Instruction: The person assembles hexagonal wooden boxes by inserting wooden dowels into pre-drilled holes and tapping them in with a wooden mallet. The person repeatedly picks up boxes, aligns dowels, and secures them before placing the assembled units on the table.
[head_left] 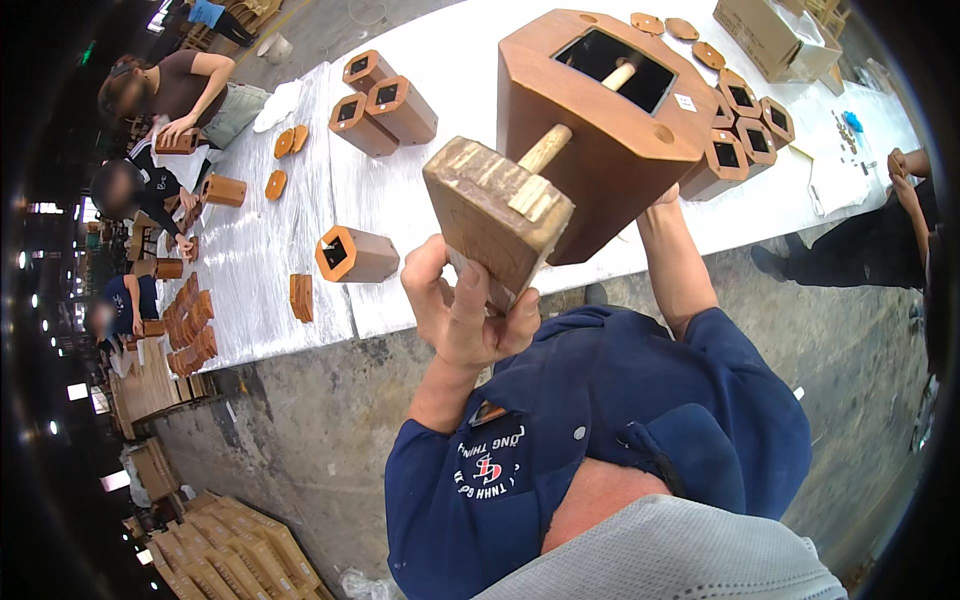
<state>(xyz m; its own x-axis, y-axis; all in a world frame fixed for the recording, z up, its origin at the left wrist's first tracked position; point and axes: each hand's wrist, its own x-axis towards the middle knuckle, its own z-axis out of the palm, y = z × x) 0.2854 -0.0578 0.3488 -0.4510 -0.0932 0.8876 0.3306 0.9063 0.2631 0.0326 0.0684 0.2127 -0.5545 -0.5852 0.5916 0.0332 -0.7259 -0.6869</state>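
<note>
My left hand (pixel 465 305) grips a worn, pale wooden block (pixel 495 215) from below. A light dowel (pixel 545 148) runs from the block into the square opening of a large brown octagonal wooden box (pixel 610 120). The box is raised close to the camera. My right forearm reaches up behind the box, and my right hand (pixel 666 196) holds it from its far side, mostly hidden by the box. My blue shirt fills the lower middle of the view.
A long table with a white cover (pixel 430 205) carries several similar brown boxes (pixel 358 255) and flat octagonal lids (pixel 276 184). A cardboard carton (pixel 765 35) stands at the back right. People work at the left (pixel 185 95), and another person's arm (pixel 905 180) shows at the right. Stacked boards (pixel 230 550) lie on the concrete floor.
</note>
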